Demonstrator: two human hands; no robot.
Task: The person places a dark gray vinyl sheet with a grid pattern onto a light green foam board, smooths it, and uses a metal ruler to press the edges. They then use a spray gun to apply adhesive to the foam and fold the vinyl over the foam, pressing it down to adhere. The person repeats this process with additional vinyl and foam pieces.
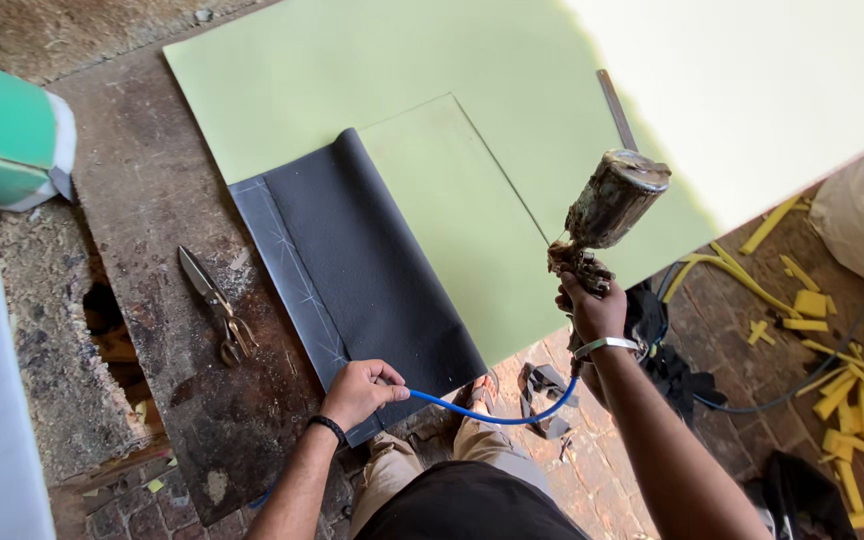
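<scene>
At the near edge of the worn wooden workbench (167, 330), right hand (592, 310) grips tight a grimy metal spray gun with top cup (607, 205), held above the pale green foam sheet (452, 80). Left hand (357, 392) pinches the thin blue air hose (492, 412), resting on the dark grey leatherette piece (372, 270). Metal shears (214, 305) lie near the left edge, steel ruler (616, 108) on the foam. Risk: taut hose could jerk the gun and misdirect spray; tilted cup may drip.

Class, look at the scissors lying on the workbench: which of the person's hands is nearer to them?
Left. The left hand is just right of the scissors; the right hand is far off right, holding the spray gun.
</scene>
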